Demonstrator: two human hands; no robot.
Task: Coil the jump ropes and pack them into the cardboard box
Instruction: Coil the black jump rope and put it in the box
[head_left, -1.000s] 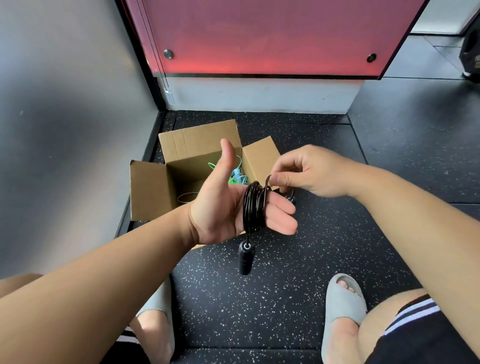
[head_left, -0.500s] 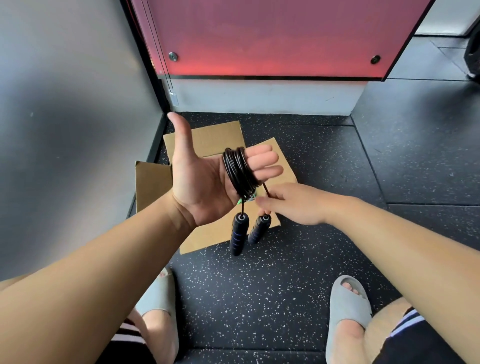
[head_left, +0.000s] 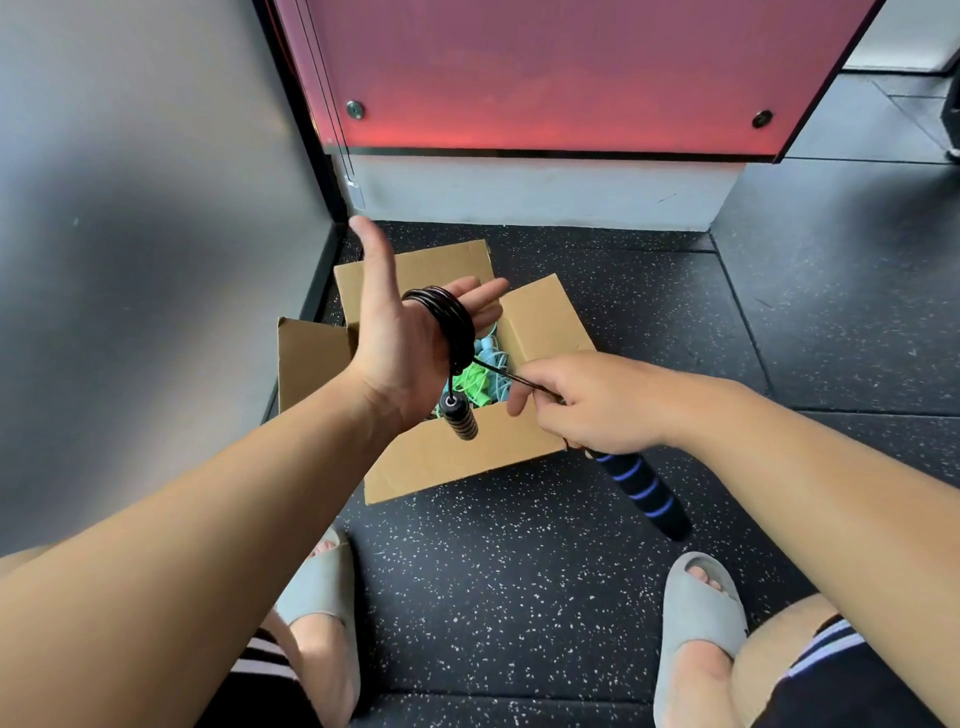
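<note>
Above the cardboard box (head_left: 457, 457), in the head view, the left hand (head_left: 400, 353) was held flat, fingers straight and thumb raised, with the black jump rope (head_left: 452, 322) wound in tight loops round its fingers. One handle (head_left: 460, 415) dangled just below that palm on a short length of cord. Beside it, the right hand (head_left: 592, 405) pinched the free end of the cord between thumb and fingers. The second handle (head_left: 644, 491), black with blue bands, poked out beneath its heel. Under the left fingers, green and blue ropes (head_left: 475, 382) lay inside the box.

The coiling looked nearly finished, with only a short tail left. To do it well, I judged the right hand should hold the cord taut and lay the tail across the loops to bind them. It should then bring both handles together before the left fingers slid out, or the bundle could spring loose.
</note>
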